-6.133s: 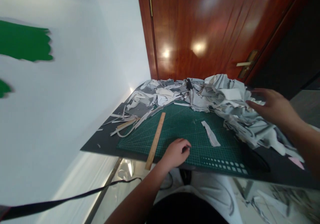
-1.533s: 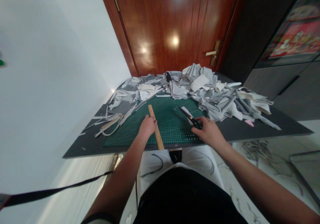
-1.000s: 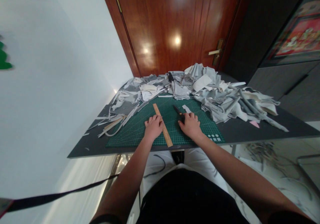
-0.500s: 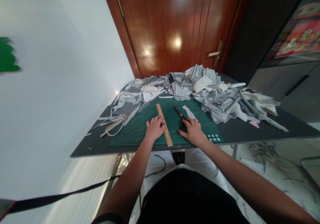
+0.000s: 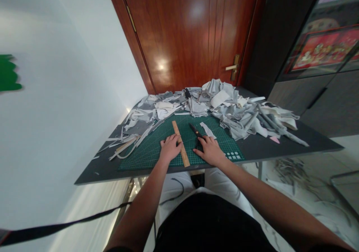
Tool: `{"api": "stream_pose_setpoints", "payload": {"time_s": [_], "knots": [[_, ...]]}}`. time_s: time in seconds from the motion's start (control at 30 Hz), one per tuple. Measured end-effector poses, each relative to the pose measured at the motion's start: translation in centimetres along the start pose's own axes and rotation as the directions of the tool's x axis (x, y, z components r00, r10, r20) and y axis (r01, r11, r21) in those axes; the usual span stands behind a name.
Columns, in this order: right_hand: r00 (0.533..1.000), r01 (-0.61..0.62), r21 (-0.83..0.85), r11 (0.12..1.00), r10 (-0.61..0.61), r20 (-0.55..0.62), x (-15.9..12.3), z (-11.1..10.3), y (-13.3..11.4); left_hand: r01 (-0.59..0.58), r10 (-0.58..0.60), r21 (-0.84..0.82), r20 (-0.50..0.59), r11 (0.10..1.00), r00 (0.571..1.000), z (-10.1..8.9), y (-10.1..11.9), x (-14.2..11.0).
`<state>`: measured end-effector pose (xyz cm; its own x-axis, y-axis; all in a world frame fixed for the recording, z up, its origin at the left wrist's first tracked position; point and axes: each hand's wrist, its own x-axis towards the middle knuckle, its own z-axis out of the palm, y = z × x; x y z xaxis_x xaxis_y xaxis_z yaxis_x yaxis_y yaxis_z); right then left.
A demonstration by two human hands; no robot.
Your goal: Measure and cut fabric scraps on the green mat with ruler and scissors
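Note:
My left hand [image 5: 169, 148] lies flat on the green cutting mat [image 5: 151, 152], its fingertips touching the left edge of a wooden ruler [image 5: 184, 157]. The ruler points away from me, slightly tilted to the left. My right hand [image 5: 211, 151] rests palm down with thumb and fingers spread. It lies over the handle end of black scissors [image 5: 194, 128], whose handles are partly hidden between thumb and forefinger. The blades point away from me, to the left. Just beyond the right fingertips is a narrow white fabric scrap [image 5: 206, 129].
Heaped grey and white fabric pieces [image 5: 238, 119] cover the table's back and right. Thin strips [image 5: 126, 147] lie on the left. A pink scrap [image 5: 275, 139] is near the dark table's [image 5: 314, 141] right side. Behind stands a wooden door [image 5: 179, 38]; a white wall [image 5: 84, 57] is left.
The camera view has turned a little to the right, so the scene sits further left and slightly lower. Both hands, the ruler and the scissors keep about the same places on the mat.

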<state>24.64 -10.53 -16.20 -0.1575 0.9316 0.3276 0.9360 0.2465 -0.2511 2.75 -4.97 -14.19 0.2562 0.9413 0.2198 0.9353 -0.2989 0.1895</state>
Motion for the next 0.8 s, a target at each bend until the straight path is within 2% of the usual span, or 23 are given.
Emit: {"api": "stream_pose_setpoints", "payload": {"time_s": [0.2,0.37,0.6,0.8], "knots": [[1.0,0.02,0.024,1.0,-0.02,-0.001,-0.2,0.2,0.1,-0.02,0.02,-0.028,-0.005,0.999,1.0,0.0,-0.2,0.0],[0.996,0.002,0.048,0.999,0.003,-0.085,-0.3,0.3,0.4,0.003,-0.003,-0.032,-0.008,0.999,1.0,-0.2,-0.2,-0.2],[0.99,-0.013,0.084,0.996,0.025,-0.14,-0.6,0.6,0.7,-0.001,0.001,-0.043,0.003,0.999,1.0,-0.4,-0.2,-0.6],[0.973,-0.05,0.25,0.967,0.104,-0.207,-0.9,0.7,1.8,0.005,-0.005,-0.041,0.006,0.999,1.0,-0.2,-0.6,-0.8]]}}
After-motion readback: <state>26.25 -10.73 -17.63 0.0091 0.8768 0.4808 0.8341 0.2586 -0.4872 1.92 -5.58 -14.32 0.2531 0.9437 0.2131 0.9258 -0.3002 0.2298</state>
